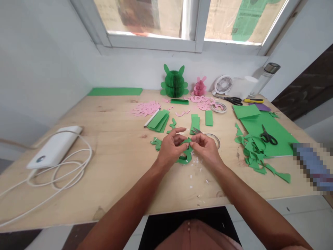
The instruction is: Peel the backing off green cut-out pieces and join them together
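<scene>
Near the middle of the wooden table, my left hand (170, 144) and my right hand (205, 146) meet over a curved green paper cutout (186, 159). Thumb and fingers of both hands pinch its upper end, while its lower loop hangs toward me. Part of the cutout is hidden behind my fingers. Just beyond my right hand show small scissor blades (195, 131); whether that hand touches them I cannot tell. A roll of tape (214, 140) lies beside my right hand. Green scraps (156, 143) lie left of my left hand.
Green cards (158, 121), pink cutouts (147, 108) and two folded-paper figures, one green (174, 83) and one pink (199, 86), occupy the back. At right are black scissors (269, 135), green sheets (275, 133) and a yellow cutter (253, 101). A white power bank (56, 146) with looped cable lies left.
</scene>
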Action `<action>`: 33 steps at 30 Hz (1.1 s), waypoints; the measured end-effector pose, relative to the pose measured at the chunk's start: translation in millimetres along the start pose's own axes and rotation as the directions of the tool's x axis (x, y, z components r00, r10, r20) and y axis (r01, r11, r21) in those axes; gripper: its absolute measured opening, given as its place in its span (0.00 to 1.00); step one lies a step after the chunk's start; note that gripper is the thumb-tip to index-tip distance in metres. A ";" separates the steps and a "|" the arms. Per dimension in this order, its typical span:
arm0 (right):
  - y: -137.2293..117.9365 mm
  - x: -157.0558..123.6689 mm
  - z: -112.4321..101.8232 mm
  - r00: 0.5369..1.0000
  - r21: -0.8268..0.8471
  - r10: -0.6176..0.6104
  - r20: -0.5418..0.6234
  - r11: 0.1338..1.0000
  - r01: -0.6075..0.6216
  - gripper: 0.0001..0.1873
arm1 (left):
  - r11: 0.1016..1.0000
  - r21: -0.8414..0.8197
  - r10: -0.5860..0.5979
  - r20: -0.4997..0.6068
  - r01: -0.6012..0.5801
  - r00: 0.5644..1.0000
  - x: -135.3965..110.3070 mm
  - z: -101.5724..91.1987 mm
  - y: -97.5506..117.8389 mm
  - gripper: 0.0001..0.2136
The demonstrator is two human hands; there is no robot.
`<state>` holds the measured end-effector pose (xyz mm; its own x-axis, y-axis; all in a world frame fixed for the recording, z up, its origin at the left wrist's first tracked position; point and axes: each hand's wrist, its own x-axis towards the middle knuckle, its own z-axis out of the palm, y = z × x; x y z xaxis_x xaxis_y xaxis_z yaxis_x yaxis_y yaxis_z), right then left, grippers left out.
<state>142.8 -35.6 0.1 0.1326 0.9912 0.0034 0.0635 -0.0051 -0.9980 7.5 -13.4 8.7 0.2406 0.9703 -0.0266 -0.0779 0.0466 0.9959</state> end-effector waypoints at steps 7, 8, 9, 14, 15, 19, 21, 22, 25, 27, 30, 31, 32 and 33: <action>-1.6 -0.6 0.8 1.000 0.014 0.009 -0.011 1.000 -0.009 0.07 | 1.000 -0.006 0.020 0.000 -0.020 1.000 0.4 1.4 -3.1 0.23; -1.9 -0.7 0.6 1.000 0.027 0.020 -0.005 0.999 -0.019 0.07 | 1.000 -0.014 0.011 -0.009 -0.011 1.000 0.5 1.4 -3.1 0.24; -2.0 -0.7 0.4 1.000 0.043 0.030 0.001 0.999 -0.030 0.08 | 1.000 -0.024 0.001 -0.015 -0.001 1.000 0.7 1.3 -3.0 0.24; -0.1 0.1 -0.9 1.000 0.022 0.030 0.004 0.999 -0.031 0.07 | 0.997 -0.077 -0.025 -0.012 0.024 1.000 0.7 0.0 -1.5 0.24; 0.5 0.3 -1.1 1.000 0.008 0.022 0.004 1.000 -0.022 0.07 | 0.996 -0.083 -0.026 -0.012 0.025 1.000 0.5 0.0 -1.1 0.24; 2.4 1.2 -1.3 1.000 -0.005 0.013 0.003 1.000 -0.013 0.07 | 0.995 -0.093 -0.034 -0.013 0.033 0.999 -0.5 1.0 1.5 0.23; 3.0 1.5 -1.4 1.000 -0.004 0.019 0.009 1.000 -0.019 0.07 | 0.993 -0.107 -0.041 -0.004 0.040 0.999 -0.9 1.6 3.0 0.22; 3.3 1.5 -1.5 1.000 -0.003 0.019 0.014 1.000 -0.019 0.07 | 0.992 -0.117 -0.046 0.000 0.045 0.999 -1.0 1.8 3.7 0.22; 4.4 1.4 -1.5 1.000 0.001 -0.001 0.031 1.000 0.001 0.07 | 0.990 -0.127 -0.059 -0.009 0.057 0.998 -1.4 2.4 5.0 0.21; 5.1 1.2 -1.4 0.999 0.000 -0.019 0.036 1.000 0.019 0.07 | 0.991 -0.120 -0.062 -0.027 0.058 0.998 -1.7 2.9 5.1 0.20; 6.6 1.0 -1.0 0.999 -0.005 -0.026 0.029 1.000 0.026 0.07 | 0.993 -0.110 -0.052 -0.051 0.046 0.997 -2.1 4.0 4.2 0.20; 7.3 1.1 -0.7 0.999 -0.009 -0.027 0.027 1.000 0.028 0.07 | 0.994 -0.105 -0.047 -0.057 0.041 0.997 -2.2 4.3 3.8 0.20; 8.2 1.3 -0.5 0.999 -0.013 -0.029 0.025 0.999 0.029 0.07 | 0.994 -0.100 -0.043 -0.061 0.037 0.997 -2.3 4.6 3.5 0.20; 9.3 1.6 -0.2 0.999 -0.018 -0.031 0.021 0.999 0.031 0.07 | 0.995 -0.096 -0.041 -0.064 0.035 0.997 -2.4 4.9 3.2 0.19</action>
<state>143.8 -34.1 -9.1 0.1095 0.9935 0.0325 0.0856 0.0232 -0.9961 11.4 -16.8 12.4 0.1814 0.9807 -0.0727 -0.1624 0.1028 0.9814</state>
